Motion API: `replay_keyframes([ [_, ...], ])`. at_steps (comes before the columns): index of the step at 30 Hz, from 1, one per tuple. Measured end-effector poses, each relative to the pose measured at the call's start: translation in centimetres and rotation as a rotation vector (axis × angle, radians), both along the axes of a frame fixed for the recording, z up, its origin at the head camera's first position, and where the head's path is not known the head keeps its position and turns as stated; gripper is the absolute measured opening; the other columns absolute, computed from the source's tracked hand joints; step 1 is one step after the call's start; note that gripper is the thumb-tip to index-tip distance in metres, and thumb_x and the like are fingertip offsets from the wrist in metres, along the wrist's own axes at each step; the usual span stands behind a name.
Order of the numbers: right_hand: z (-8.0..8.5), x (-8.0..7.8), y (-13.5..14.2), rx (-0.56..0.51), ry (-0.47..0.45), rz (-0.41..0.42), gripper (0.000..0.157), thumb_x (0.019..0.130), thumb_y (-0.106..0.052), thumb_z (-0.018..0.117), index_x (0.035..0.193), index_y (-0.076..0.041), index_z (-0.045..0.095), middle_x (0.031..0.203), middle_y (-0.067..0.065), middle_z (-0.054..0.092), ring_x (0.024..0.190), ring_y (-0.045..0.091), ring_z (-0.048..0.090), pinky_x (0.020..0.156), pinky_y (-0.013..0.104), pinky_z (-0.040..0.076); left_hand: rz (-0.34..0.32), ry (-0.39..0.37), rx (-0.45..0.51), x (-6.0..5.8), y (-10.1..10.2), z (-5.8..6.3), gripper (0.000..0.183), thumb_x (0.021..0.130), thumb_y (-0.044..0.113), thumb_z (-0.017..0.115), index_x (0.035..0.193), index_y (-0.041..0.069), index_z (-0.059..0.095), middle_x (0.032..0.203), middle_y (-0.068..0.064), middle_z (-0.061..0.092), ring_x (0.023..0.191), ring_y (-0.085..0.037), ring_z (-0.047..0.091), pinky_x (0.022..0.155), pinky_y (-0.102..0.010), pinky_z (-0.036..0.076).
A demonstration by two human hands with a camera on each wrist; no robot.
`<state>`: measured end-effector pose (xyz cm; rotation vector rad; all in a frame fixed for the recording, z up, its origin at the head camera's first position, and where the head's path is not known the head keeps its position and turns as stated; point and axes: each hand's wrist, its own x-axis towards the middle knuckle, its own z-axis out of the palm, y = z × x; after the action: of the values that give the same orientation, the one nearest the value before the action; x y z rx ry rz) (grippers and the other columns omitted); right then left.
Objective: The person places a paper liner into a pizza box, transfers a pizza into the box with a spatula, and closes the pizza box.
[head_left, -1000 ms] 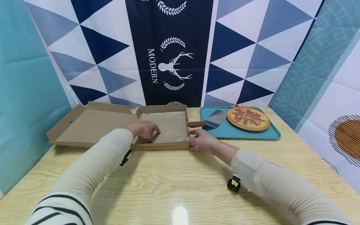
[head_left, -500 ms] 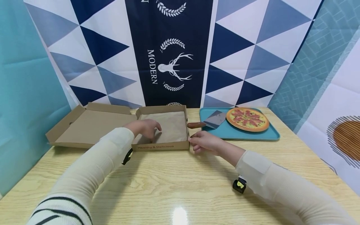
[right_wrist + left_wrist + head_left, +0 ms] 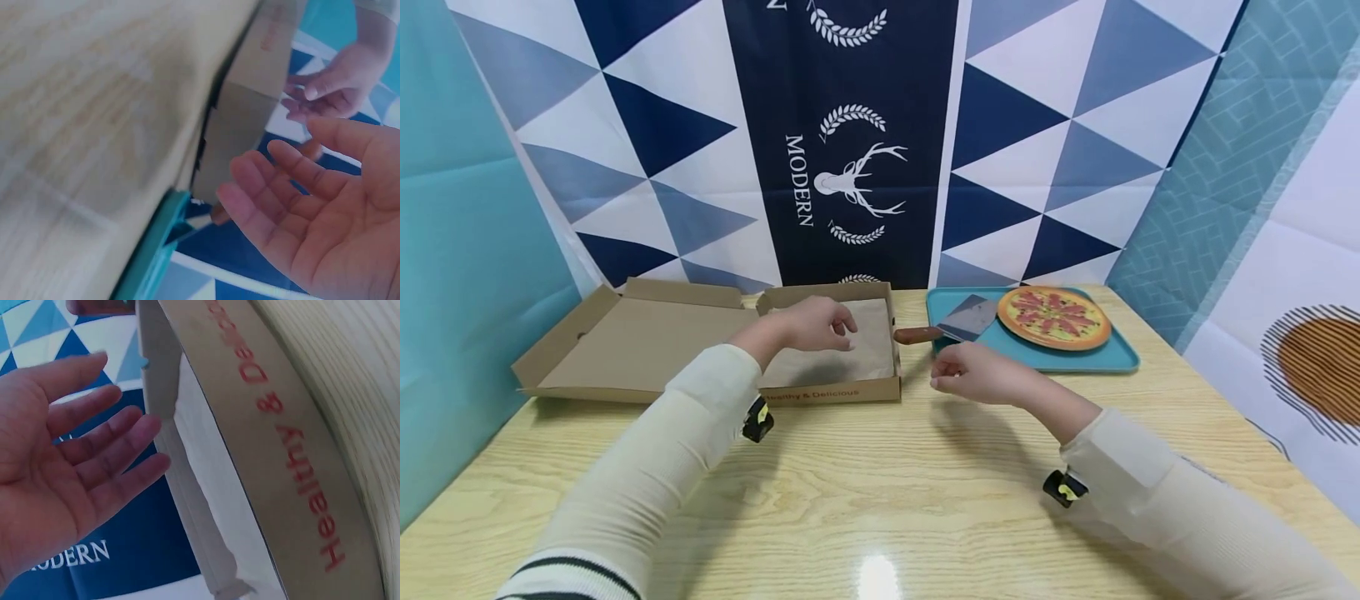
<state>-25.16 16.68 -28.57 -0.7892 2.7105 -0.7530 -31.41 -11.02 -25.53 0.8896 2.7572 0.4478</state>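
Two pale sleeves (image 3: 1180,492) reached in over a wood-grain tabletop (image 3: 835,508), a bright reflection lying on its near part. A small black device (image 3: 1066,488) sat at the right wrist, with a like one at the left. Of the two hands, the right hand (image 3: 977,372) hung in front of the tray's near left corner, its fingers loosely bent and holding nothing. The left hand (image 3: 816,323) was raised over the box (image 3: 842,392), fingers spread and slightly bent, likewise with nothing in its hold; its shadow fell on the paper (image 3: 874,329) lining the bottom. Red lettering, "Healthy & Delicious", ran along the box's front wall, and the lid (image 3: 655,342) lay folded back to the left. Right of the box was a blue tray (image 3: 1105,357). On it rested the spatula (image 3: 962,323), its wooden handle sticking out past the edge toward the box, and, just beside the blade, a round pizza (image 3: 1054,318). Behind everything hung a patterned cloth (image 3: 850,150) with triangles and a white stag's head.
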Motion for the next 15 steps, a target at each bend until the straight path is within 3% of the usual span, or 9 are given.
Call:
replay_keyframes([
  [5,1.0,0.6,1.5,-0.01,0.074,-0.031,0.014,0.095,-0.018,0.063,0.099,-0.005,0.068,0.088,0.001,0.066,0.078,0.014,0.06,0.068,0.032,0.051,0.038,0.105,0.049,0.4,1.0,0.3,0.023,0.093,0.015,0.064,0.111,0.003,0.07,0.1,-0.006,0.067,0.093,-0.021,0.06,0.086,-0.036,0.05],
  [9,1.6,1.1,2.9,-0.005,0.13,-0.084,0.015,0.094,-0.018,0.065,0.1,-0.005,0.069,0.088,0.001,0.066,0.08,0.016,0.06,0.068,0.034,0.051,0.142,0.177,0.077,0.8,2.2,0.6,0.017,0.09,0.012,0.062,0.1,0.005,0.073,0.099,-0.005,0.069,0.091,-0.02,0.06,0.085,-0.035,0.05],
  [11,1.7,1.1,3.5,-0.018,0.15,-0.103,0.014,0.094,-0.017,0.066,0.1,-0.005,0.07,0.089,0.002,0.066,0.08,0.017,0.061,0.068,0.035,0.051,0.192,0.184,0.101,1.0,2.8,0.8,0.015,0.088,0.011,0.061,0.096,0.006,0.074,0.097,-0.004,0.069,0.086,-0.019,0.06,0.082,-0.035,0.05],
  [15,1.6,1.0,4.8,-0.027,0.201,-0.135,0.012,0.093,-0.015,0.067,0.098,-0.005,0.07,0.087,0.002,0.066,0.08,0.017,0.061,0.069,0.035,0.051,0.246,0.12,0.163,1.2,3.9,1.0,0.013,0.086,0.005,0.063,0.094,0.007,0.073,0.094,-0.003,0.068,0.078,-0.018,0.059,0.072,-0.031,0.051],
])
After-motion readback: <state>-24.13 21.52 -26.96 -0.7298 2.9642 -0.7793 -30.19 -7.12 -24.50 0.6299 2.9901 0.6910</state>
